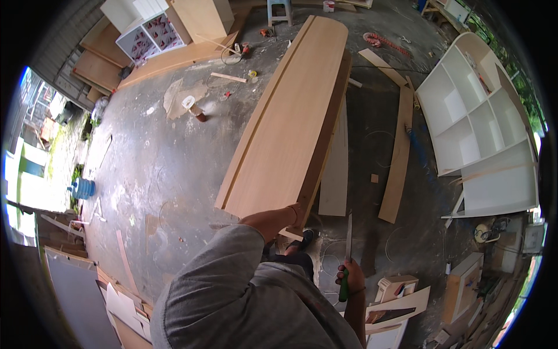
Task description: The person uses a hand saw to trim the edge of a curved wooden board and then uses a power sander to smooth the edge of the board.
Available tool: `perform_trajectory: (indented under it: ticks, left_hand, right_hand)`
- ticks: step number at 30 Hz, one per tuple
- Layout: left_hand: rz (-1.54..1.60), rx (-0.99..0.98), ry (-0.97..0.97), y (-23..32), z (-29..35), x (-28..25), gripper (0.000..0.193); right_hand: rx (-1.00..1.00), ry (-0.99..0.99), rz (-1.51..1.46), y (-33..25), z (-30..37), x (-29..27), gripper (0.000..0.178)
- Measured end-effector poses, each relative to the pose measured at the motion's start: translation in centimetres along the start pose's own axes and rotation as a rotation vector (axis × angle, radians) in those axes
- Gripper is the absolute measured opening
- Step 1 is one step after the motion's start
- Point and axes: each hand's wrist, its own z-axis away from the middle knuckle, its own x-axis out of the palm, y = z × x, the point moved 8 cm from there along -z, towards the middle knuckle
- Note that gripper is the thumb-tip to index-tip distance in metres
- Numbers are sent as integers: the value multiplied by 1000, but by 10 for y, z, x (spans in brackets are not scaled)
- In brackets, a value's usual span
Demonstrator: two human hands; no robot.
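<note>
head view shows the left hand (279, 216) gripping the long pale wooden panel's (288, 125) near end, so it should stay steady while the right hand (349, 273), closed on the green-handled metal file (347, 250), works the edge squarely.

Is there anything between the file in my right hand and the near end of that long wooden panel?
Nothing visible stands between them. The right hand holds the green-handled file upright, just right of the long wooden panel, whose near end the left hand grips. Only bare concrete floor shows in the gap.
</note>
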Motion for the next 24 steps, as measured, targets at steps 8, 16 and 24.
perform_trajectory:
  ticks: [8, 16, 24]
  left_hand:
    - [750, -331, 526, -12, 94, -16, 24]
    - [1295, -689, 1000, 44, 254, 169, 26]
    - [2025, -1191, 1231, 146, 428, 375, 28]
  right_hand:
    - [-29, 108, 4, 19, 16, 19, 15]
    - [-247, -103, 307, 28, 33, 171, 23]
    - [-31, -479, 476, 124, 33, 422, 59]
